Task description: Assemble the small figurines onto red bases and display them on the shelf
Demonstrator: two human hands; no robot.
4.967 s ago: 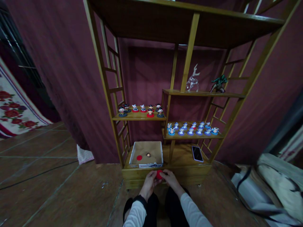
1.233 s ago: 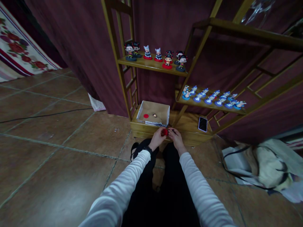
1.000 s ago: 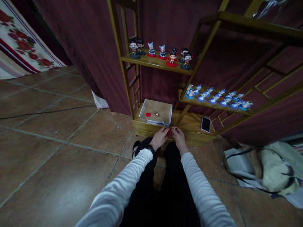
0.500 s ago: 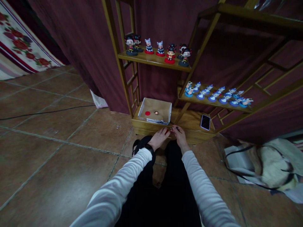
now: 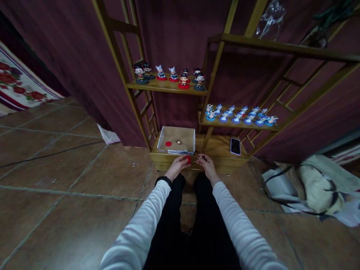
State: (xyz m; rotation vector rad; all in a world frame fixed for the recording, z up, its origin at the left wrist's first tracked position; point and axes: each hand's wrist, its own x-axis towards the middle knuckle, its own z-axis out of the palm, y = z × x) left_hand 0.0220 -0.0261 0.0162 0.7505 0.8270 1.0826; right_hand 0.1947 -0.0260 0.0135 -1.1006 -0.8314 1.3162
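My left hand (image 5: pixel 176 166) is closed on a red round base (image 5: pixel 188 159), held on edge just in front of the box. Close by on the right, my right hand (image 5: pixel 208 167) pinches a small figurine (image 5: pixel 200 158), mostly covered by my fingers. The two pieces are apart from each other. Behind my hands stands an open shallow box (image 5: pixel 185 137) on the low wooden ledge. In it lie another red round base (image 5: pixel 168 144) and a small dark-haired figurine piece (image 5: pixel 179 142).
Several figurines on red and dark bases (image 5: pixel 183 81) stand on the upper left shelf. The right shelf holds several blue-and-white figurines (image 5: pixel 237 117). A phone (image 5: pixel 235 146) lies on the ledge at right. Bags (image 5: pixel 315 183) rest on the tiled floor, far right.
My hands have moved apart, bringing the red base into plain sight in my left hand. The camera view has tilted up and turned right.
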